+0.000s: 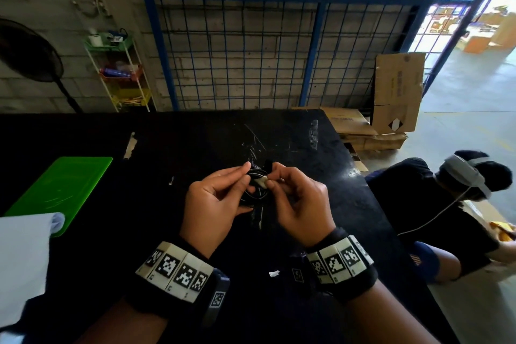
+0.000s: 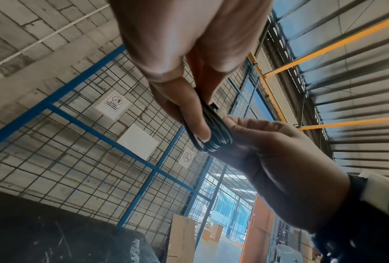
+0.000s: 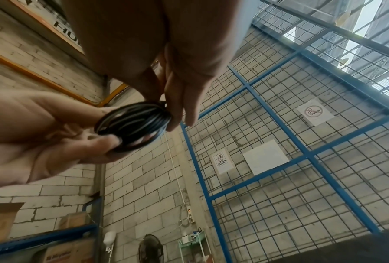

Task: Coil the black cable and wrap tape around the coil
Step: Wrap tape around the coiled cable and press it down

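Both our hands pinch the same small bundle above the middle of the black surface (image 1: 195, 142). Our left hand (image 1: 215, 204) holds the black cable (image 1: 255, 190), wound into a tight flat coil of several turns, between thumb and curled fingers. Our right hand (image 1: 300, 201) pinches a short whitish piece of tape (image 1: 261, 182) against the coil's near-right side, thumb and forefinger pressed together on it. From the left wrist view the tape shows as a pale tab at the coil's upper rim; from the right wrist view the coil's turns lie stacked and glossy between the two grips.

Another small white scrap (image 1: 274, 274) lies on the surface near its front edge, between our wrists. A green board (image 1: 64, 184) sits toward the left edge, with a white sheet (image 1: 22, 260) overlapping its near corner.

Behind the far edge stands a blue wire-mesh fence (image 1: 251, 50) carrying white signs (image 3: 315, 112) with red prohibition circles; their small lettering is too blurred to read. Flattened cardboard (image 1: 396, 92) leans past the right corner, where another person (image 1: 435, 204) sits.
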